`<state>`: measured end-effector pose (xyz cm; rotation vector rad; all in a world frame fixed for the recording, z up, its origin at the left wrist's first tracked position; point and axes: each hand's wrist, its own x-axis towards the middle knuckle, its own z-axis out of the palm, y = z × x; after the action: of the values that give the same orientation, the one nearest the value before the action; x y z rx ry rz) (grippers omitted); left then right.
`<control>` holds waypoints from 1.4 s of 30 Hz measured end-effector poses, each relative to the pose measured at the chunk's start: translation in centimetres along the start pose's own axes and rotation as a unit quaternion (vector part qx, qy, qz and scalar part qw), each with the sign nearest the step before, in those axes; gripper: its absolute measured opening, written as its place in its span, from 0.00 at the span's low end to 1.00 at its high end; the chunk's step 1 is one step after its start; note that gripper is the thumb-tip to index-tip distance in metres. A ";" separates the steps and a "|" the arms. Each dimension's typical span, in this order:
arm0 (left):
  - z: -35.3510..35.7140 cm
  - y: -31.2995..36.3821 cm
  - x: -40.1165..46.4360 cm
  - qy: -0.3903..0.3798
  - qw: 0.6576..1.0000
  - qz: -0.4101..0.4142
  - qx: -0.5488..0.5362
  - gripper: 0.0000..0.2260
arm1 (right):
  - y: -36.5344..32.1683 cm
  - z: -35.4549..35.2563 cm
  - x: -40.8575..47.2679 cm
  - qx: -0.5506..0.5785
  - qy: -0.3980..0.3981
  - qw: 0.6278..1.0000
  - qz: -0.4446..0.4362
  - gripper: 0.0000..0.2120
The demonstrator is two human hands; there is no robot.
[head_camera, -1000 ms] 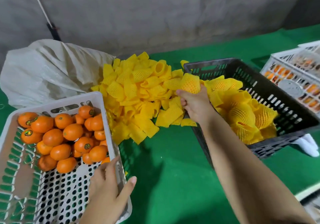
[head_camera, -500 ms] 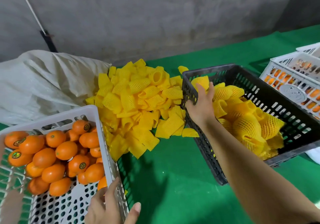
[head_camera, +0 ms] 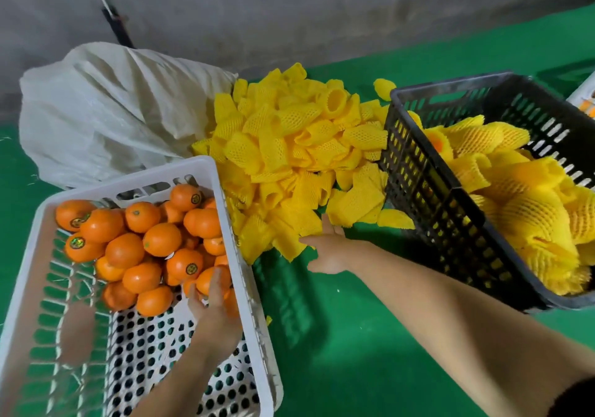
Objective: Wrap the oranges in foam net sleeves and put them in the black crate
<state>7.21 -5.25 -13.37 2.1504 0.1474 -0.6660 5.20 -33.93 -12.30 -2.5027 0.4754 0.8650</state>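
Orange [head_camera: 211, 283] under left hand [head_camera: 214, 312] | right hand [head_camera: 328, 250] open at foam sleeves [head_camera: 289, 159]

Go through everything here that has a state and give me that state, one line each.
white crate: part full of bare oranges, near end bare.
black crate: tilted, holds wrapped oranges.
foam net sleeves: loose heap, unused.
white sack: slumped, crumpled.
left hand: in the white crate, fingers on an orange.
right hand: fingers reaching into the sleeve heap, nothing held.

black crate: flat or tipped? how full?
Tipped. The black crate sits at an angle, its near left wall raised, and wrapped oranges are heaped at its low right end. Roughly half full.
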 end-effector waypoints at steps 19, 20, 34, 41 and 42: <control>-3.2 2.0 1.1 0.110 0.985 0.132 0.017 0.29 | -1.0 4.0 -0.7 0.278 0.336 0.895 -0.093 0.12; -3.6 2.8 0.4 0.113 0.980 0.164 0.007 0.28 | -1.9 4.5 -2.1 0.366 0.344 0.858 -0.105 0.16; -7.1 1.3 -14.6 -0.143 0.914 0.242 -0.293 0.37 | -14.9 8.8 -17.6 0.550 0.381 0.718 -0.189 0.09; -8.4 -0.8 -14.6 -0.204 0.904 0.225 -0.301 0.27 | -16.0 9.2 -18.1 0.468 0.288 0.819 -0.162 0.23; -8.3 -0.8 -14.5 -0.206 0.904 0.221 -0.303 0.27 | -15.8 9.2 -18.0 0.462 0.286 0.824 -0.162 0.22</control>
<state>-1.99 3.43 -2.46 1.3405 -0.3185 -0.6770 -5.58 -12.84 -2.40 -1.7616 0.4708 -0.2707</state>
